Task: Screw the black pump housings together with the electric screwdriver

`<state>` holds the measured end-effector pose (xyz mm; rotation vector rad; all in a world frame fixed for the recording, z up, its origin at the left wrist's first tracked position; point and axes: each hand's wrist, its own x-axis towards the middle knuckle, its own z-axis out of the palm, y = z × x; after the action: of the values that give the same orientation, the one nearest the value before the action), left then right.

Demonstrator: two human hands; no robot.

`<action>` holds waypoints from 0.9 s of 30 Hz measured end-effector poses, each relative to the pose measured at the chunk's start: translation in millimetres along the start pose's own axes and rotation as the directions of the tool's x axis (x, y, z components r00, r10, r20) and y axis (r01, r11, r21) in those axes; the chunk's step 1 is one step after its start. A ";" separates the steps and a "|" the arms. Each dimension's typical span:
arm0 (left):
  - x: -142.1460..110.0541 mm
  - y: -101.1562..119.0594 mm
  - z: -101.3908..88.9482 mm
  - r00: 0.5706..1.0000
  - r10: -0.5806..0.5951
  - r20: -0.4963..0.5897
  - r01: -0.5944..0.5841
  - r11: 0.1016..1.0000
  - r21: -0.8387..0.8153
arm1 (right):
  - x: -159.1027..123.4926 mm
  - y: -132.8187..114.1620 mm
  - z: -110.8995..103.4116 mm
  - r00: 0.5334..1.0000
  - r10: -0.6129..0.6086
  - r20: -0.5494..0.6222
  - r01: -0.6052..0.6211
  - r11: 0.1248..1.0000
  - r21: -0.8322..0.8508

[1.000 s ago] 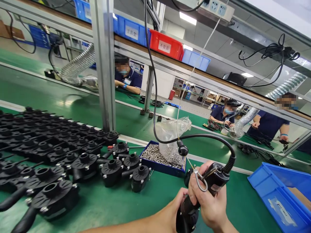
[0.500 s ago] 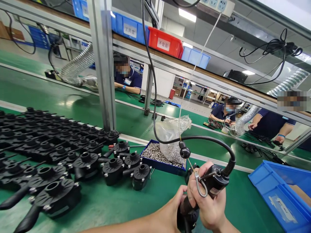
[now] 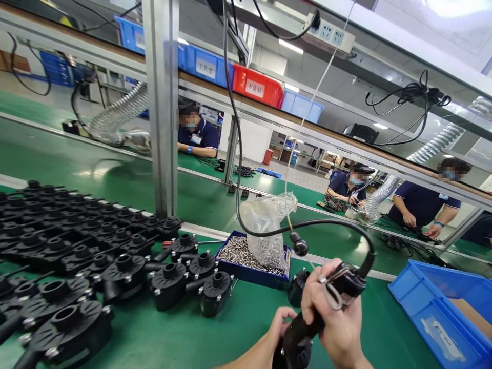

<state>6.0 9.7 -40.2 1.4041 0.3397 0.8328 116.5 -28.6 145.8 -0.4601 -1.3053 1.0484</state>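
Note:
My right hand is closed around a black electric screwdriver that hangs from a cable and a thin cord. Its tip points down into a black round plastic part at the bottom edge. My left hand is closed on that part from the left; its fingers are partly hidden. Another black part stands just behind my hands. A small blue tray of screws with a clear plastic bag in it lies further back.
Rows of black round parts cover the green bench at the left. A metal post rises behind them. A blue bin sits at the right. Other people work at benches beyond, under a shelf with blue and red bins.
The view has shifted slightly left and down. My hands, the screwdriver and the part sit lower in the picture; the grip is the same.

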 end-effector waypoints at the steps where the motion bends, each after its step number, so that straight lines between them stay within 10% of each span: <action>1: 2.3 -6.7 -1.1 1.000 -0.013 -0.020 0.012 1.000 -0.011 | 5.1 -3.0 -5.0 0.999 -0.042 0.007 0.042 0.999 0.009; 8: -6.6 -20.3 -8.4 1.000 0.027 -0.013 -0.026 0.997 0.069 | 23.3 -11.1 -20.5 0.988 -0.116 -0.101 0.117 0.993 0.002; 27: -22.1 37.7 12.6 0.998 0.011 -0.065 -0.011 1.000 -0.008 | 20.3 12.2 -6.7 0.999 -0.014 -0.052 0.007 0.991 -0.131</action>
<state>-12.4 -16.5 -7.8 1.3747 0.3785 0.8892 116.6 -4.0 145.7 -0.5752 -1.3331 0.9397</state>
